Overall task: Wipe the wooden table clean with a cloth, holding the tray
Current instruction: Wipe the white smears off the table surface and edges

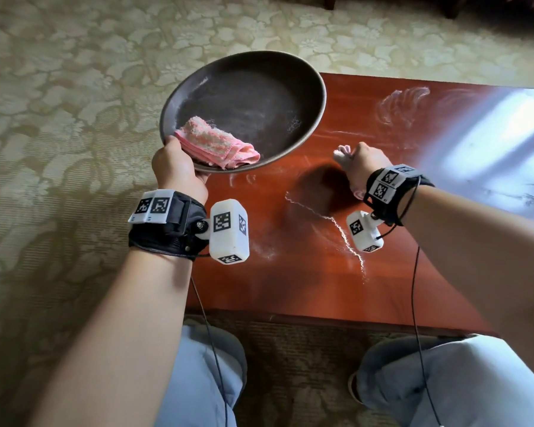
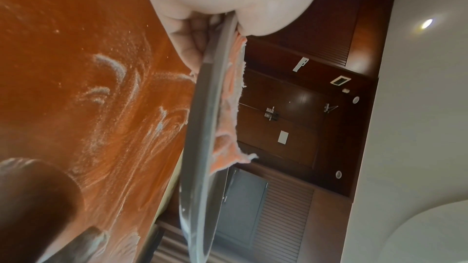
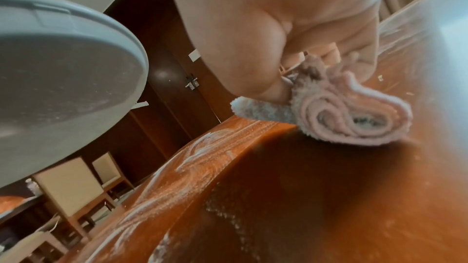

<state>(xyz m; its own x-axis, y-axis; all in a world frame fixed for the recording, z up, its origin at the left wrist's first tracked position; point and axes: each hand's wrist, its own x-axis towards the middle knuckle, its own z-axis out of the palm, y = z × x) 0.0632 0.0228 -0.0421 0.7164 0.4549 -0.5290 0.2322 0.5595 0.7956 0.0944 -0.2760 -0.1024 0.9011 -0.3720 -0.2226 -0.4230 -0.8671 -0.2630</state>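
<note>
My left hand (image 1: 176, 167) grips the near rim of a round dark tray (image 1: 319, 97) and holds it tilted above the wooden table's (image 1: 305, 282) left end. A folded pink cloth (image 1: 216, 146) lies in the tray by my thumb. In the left wrist view the tray's rim (image 2: 202, 127) shows edge-on with that cloth (image 2: 228, 119) on it. My right hand (image 1: 361, 164) grips a rolled pink-and-white cloth (image 1: 341, 151) and presses it on the tabletop; the right wrist view shows the roll (image 3: 349, 115) touching the wood. White powder streaks (image 1: 342, 232) cross the table.
A pale patterned carpet (image 1: 59, 118) surrounds the table. My knees in light blue trousers (image 1: 204, 380) sit at the table's near edge. Bright glare (image 1: 490, 124) covers the table's right part. Chairs (image 3: 68, 187) stand beyond the far edge in the right wrist view.
</note>
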